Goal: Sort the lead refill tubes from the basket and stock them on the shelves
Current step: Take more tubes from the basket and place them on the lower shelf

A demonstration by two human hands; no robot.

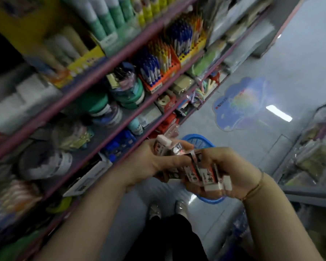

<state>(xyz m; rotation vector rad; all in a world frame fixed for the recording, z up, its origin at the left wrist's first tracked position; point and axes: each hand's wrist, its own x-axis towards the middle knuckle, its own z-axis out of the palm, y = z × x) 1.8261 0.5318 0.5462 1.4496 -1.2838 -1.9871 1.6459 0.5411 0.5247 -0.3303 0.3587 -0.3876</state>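
Head view looks down an aisle, and the person stands close to the shelves (109,59) with both hands full. The left hand (149,162) is curled round 1 end of a loose bundle of lead refill tubes (194,166), small red-and-white packs with pale caps, while the right hand (231,170) grips the other end, thumb over the top and fingers underneath. How many packs there are I cannot tell; motion blur smears them together. On the floor just behind the hands sits the blue basket (198,140), mostly hidden by them, so whether more tubes remain inside is not visible.

My guess is that sorting is under way and nothing from this handful has reached a shelf yet. What worries me is the bundle itself: the packs fan out unevenly, 2 pale caps stick out past the right palm, and any shuffle between hands could let 1 slip to the tiles. With crowded shelves beside, a hurried reach might also knock the pen racks (158,63)
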